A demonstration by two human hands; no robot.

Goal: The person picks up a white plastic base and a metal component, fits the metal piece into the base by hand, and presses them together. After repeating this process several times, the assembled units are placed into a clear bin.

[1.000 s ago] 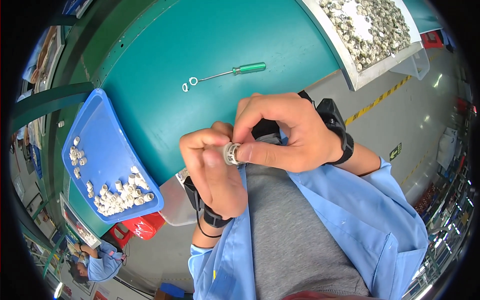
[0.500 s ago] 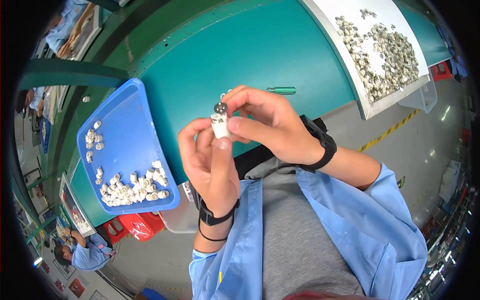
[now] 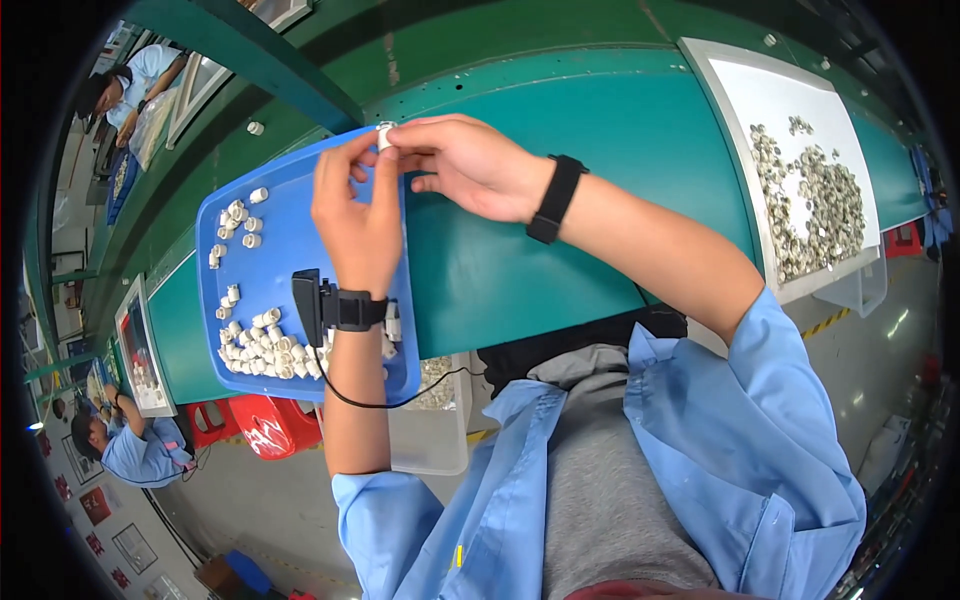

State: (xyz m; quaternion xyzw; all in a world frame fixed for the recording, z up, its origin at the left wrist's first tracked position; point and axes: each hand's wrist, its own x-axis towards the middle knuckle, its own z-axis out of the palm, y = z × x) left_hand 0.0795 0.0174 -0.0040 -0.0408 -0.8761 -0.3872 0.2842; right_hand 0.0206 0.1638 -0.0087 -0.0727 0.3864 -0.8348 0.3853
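Both hands meet over the far right corner of the blue tray [image 3: 300,165]. Between the fingertips is a small white cylindrical part [image 3: 386,140], a ceramic-looking socket body. My left hand [image 3: 358,205] pinches it from the near left side, thumb and index finger against it. Reaching in from the right, my right hand [image 3: 470,165] has its fingertips closed on the same part, near its top. Whether the dark metal disc is seated in the part is too small to tell. Similar white parts [image 3: 265,345] lie heaped along the tray's near side.
A framed white board [image 3: 740,95] at the right bears many small metal pieces [image 3: 825,205]. The green bench [image 3: 560,130] lies between it and the tray. A clear bin [image 3: 430,435] and red stools [image 3: 270,425] stand below the bench. Other people [image 3: 145,450] work at the left.
My hands have moved left and away from me with the white part, from over the bench to the tray's far corner. The green screwdriver on the bench is out of sight.
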